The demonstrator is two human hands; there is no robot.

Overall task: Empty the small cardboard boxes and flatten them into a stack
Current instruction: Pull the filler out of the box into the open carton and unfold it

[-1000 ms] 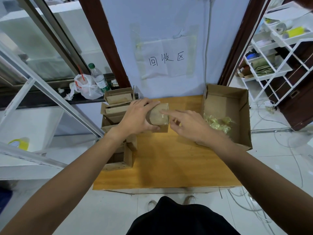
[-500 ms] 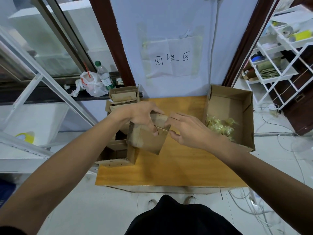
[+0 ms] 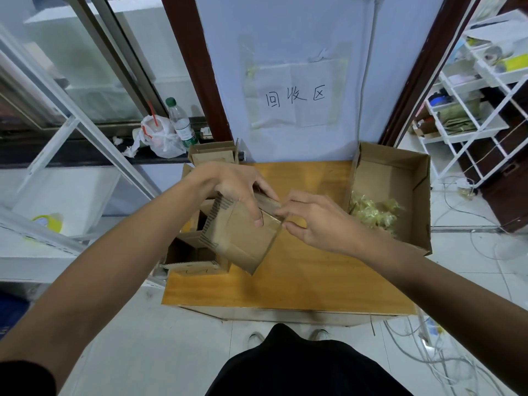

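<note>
Stock check, as I read it from the head view.

- Item in hand: small cardboard box (image 3: 240,238), held tilted above the surface (image 3: 300,275), toward 9 o'clock of its middle, one corner pointing down. The left hand (image 3: 228,187) grips it from above, fingers curled over the top edge. The right hand (image 3: 317,221) pinches a flap at the box's 2 o'clock corner, fingers narrow. I cannot tell whether anything is inside.
- Awaiting: open small box (image 3: 194,255) standing at 8 o'clock on the surface edge, and further small boxes (image 3: 213,155) piled at 11 o'clock. All are in box shape.
- Receiving: large box (image 3: 391,178) at 2 o'clock, with pale yellow filler (image 3: 374,212) lying in it, which I take to be emptied contents.

Progress, my judgement: early. Some emptying looks done. I can make out no flattened stack anywhere, so this box's opening and collapse, and every other box, remain.
</note>
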